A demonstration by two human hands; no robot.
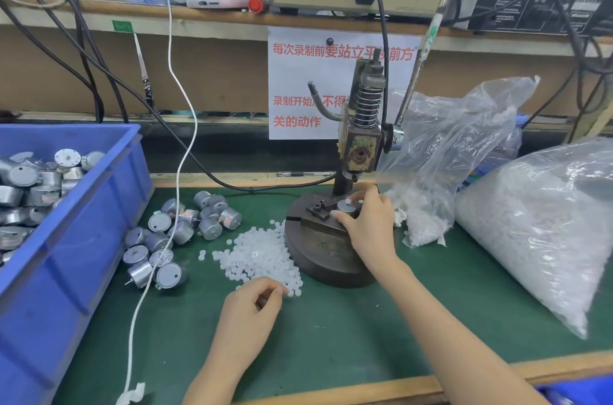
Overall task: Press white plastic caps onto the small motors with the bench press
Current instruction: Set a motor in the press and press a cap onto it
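Note:
The bench press [361, 139] stands on a round dark base [318, 252] on the green mat. A small silver motor [346, 206] with a white cap on its shaft sits in the fixture under the ram. My right hand [368, 218] grips this motor with thumb and fingers. A pile of white plastic caps [258, 252] lies left of the base. At the pile's near edge my left hand [255, 311] has its fingers curled, pinching a white cap. Loose silver motors [175, 232] lie on the mat further left.
A blue bin [99, 205] with several motors fills the left side. Two clear bags of white caps [537, 222] sit on the right. A white cord [179, 172] and a black cable [232, 184] cross the mat. The press lever [418, 72] rises to the right.

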